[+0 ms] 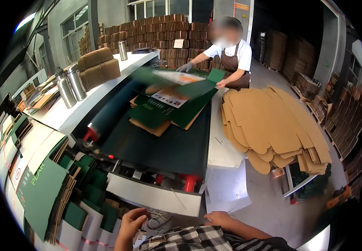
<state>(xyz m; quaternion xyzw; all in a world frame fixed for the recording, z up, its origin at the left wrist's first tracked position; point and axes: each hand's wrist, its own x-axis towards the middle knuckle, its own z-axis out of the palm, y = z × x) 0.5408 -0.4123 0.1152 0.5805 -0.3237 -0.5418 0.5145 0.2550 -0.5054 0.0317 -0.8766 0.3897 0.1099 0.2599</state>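
My left hand [132,222] hovers in front of the conveyor's near end, its fingers loosely bent and a little apart, with nothing in them. Close to my checked shirt, my right hand [221,218] points left, also loosely bent; no object shows in it. Before me runs a dark green conveyor belt [156,152]. Flattened green printed cartons [149,113] lie on it in an uneven pile. Across the belt, a co-worker [236,56] in a brown apron, one hand gloved in grey, handles a motion-blurred green and white carton sheet [181,79].
Brown cardboard sheets [268,121] are stacked right of the belt. Bundled green cartons [47,188] stand at my left. A white side table [51,113] holds steel flasks [67,90] and brown bundles [99,69]. Red-ended rollers [189,183] and a white bar [151,196] edge the conveyor.
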